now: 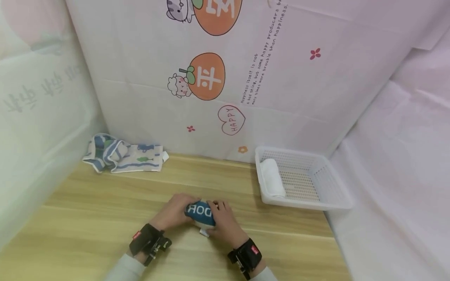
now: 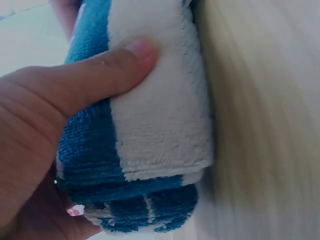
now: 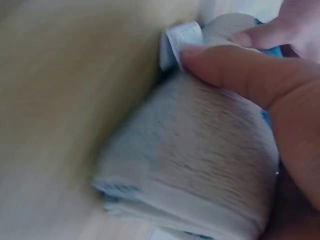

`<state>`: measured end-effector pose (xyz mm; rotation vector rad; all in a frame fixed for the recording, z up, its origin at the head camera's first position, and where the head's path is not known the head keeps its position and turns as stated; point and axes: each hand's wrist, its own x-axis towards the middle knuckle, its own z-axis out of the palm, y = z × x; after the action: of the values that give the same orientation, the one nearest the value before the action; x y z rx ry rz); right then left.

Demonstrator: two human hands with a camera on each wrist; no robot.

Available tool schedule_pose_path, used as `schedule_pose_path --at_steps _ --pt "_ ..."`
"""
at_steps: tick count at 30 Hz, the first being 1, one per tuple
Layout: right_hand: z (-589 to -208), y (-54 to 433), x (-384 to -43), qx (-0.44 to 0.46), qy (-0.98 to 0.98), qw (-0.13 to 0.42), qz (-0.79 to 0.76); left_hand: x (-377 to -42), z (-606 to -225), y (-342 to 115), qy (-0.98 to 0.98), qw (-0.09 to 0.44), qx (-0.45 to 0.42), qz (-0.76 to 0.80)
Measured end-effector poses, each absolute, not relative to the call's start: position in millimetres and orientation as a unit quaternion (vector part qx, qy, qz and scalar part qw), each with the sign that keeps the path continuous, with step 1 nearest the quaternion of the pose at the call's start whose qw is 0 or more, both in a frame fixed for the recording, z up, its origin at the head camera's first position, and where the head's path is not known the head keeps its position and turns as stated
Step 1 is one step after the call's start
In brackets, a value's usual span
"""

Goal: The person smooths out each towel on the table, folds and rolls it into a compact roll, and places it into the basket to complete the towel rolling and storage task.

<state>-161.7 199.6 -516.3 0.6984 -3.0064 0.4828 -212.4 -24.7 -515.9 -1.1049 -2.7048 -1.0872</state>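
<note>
Between both hands is a blue and white terry towel (image 1: 201, 214), rolled into a short bundle with white letters on its blue part. My left hand (image 1: 175, 212) grips one end, its thumb lying across the white band of the towel (image 2: 160, 115) in the left wrist view. At the other end, my right hand (image 1: 226, 223) holds the roll with fingers over the top. In the right wrist view its thumb presses the pale side of the towel (image 3: 210, 145), right by a small white label (image 3: 185, 40). Folded layers show at the roll's ends.
A crumpled patterned towel (image 1: 137, 158) lies at the back left of the wooden table (image 1: 197, 171). Back right stands a white plastic basket (image 1: 334, 183) with a white rolled towel (image 1: 272, 177) along its left side. Printed cloth walls (image 1: 147, 78) enclose the back and sides.
</note>
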Motion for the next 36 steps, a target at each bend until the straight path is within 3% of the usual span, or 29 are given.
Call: schedule_pose_path --at_steps 11,17,22,29,36 --pt "-519.4 209.1 -158.9 0.206 -0.969 0.050 0.129 -216.5 -516.3 -17.2 -0.846 -0.062 -0.356 -0.391" --pt "-495.9 244.3 -164.1 0.150 -0.955 0.100 0.237 -214.1 -497.2 -13.7 -0.838 0.010 -0.328 -0.436" --pt "-431.5 301.2 -165.2 -0.016 -0.952 0.134 0.274 -214.0 -486.1 -10.6 -0.851 0.065 -0.319 -0.412" --pt "-373.4 416.5 -196.4 -0.134 -0.958 0.075 0.244 -210.2 -488.2 -9.1 -0.858 0.052 -0.324 -0.396" --pt "-387.4 501.1 -238.7 -0.177 -0.965 -0.036 0.190 -206.1 -491.6 -17.4 -0.861 0.058 -0.314 -0.395"
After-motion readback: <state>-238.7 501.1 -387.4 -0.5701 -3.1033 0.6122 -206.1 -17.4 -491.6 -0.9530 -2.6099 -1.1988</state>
